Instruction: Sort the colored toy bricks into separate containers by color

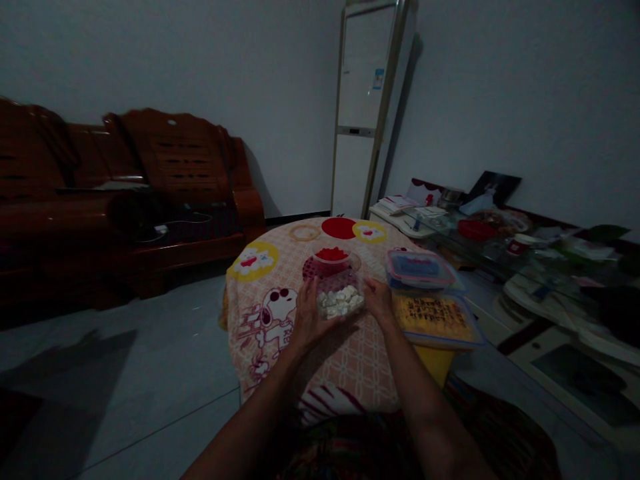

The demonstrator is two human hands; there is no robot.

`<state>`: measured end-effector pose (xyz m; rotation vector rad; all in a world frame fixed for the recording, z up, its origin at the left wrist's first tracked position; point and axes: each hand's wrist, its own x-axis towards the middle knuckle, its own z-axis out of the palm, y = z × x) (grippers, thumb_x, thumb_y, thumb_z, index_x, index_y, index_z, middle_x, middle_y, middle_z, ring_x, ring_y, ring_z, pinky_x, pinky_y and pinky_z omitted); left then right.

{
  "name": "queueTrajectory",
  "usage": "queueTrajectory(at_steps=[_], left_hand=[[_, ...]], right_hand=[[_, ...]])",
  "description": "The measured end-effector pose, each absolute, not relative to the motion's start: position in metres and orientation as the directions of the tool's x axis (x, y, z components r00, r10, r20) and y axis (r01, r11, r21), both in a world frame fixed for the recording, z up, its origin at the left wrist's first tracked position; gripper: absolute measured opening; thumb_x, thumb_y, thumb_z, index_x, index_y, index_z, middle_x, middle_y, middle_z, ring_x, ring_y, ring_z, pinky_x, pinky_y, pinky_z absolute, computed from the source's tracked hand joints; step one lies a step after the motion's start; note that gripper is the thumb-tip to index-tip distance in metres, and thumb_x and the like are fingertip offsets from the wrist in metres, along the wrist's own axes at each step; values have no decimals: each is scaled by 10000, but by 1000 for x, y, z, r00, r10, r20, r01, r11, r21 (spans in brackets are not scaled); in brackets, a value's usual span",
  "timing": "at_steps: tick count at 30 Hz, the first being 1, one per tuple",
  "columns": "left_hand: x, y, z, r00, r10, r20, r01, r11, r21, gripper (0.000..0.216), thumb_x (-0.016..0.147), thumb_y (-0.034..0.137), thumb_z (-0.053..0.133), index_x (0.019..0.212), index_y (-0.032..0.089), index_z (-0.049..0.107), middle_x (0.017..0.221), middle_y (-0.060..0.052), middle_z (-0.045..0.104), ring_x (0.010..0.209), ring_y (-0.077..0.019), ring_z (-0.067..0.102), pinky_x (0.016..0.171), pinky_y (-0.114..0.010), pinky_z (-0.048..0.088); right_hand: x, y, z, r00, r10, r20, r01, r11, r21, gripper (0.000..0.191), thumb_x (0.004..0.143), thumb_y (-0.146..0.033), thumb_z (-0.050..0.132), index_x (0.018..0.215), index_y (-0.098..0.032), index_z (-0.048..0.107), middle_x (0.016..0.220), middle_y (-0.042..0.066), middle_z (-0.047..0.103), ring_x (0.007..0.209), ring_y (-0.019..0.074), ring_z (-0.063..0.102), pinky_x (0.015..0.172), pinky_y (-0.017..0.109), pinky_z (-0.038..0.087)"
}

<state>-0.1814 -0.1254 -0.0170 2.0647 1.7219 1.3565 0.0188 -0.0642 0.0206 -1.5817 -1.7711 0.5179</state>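
Clear box (339,283), one, mid-table, just near of the red bowl (330,268); white pieces (342,301) already inside; left hand (307,312), partly curled, gripping the box's left side; right hand (379,300), fingers bent, gripping its right side; box not yet released; whether it is covered, too dim to tell; red pieces (331,254) in the bowl, apart from the white, so sorting looks done; blue box (420,270) and yellow box (431,319), right, untouched; anything further left, cannot tell.
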Motion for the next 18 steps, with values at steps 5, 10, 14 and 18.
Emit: queueTrajectory(at_steps=[5,10,14,18], left_hand=[[-181,-129,-13,-45,852,522,721,-335,607,1175,604,582,840,1561,209,270,1604,-213,251,1477,-430,260,1144,-618,332],[-186,-137,-12,23,866,499,720,-361,593,1174,603,615,831,1563,236,272,1620,-205,231,1491,-436,221,1148,-632,307],[-189,-141,-13,22,863,505,735,-356,577,1110,647,625,800,1555,230,298,1609,-200,265,1483,-422,247,1156,-625,299],[-189,-139,-16,-2,872,490,715,-341,610,1045,672,617,785,1531,214,346,1607,-196,274,1489,-408,246,1171,-610,298]], right_hand=[[21,-70,18,39,973,229,689,140,-711,494,869,-160,389,1268,-117,678,1269,103,701,1188,204,652,1030,328,478],[21,-69,23,36,976,217,678,136,-723,500,856,-140,385,1253,-81,683,1259,121,703,1182,189,656,1035,291,464],[19,-64,26,-2,976,219,706,157,-691,501,868,-134,381,1269,-96,678,1266,122,700,1175,181,659,1023,274,467],[19,-59,24,-23,970,242,729,182,-660,496,878,-132,377,1270,-116,679,1258,107,706,1154,176,669,1016,276,475]])
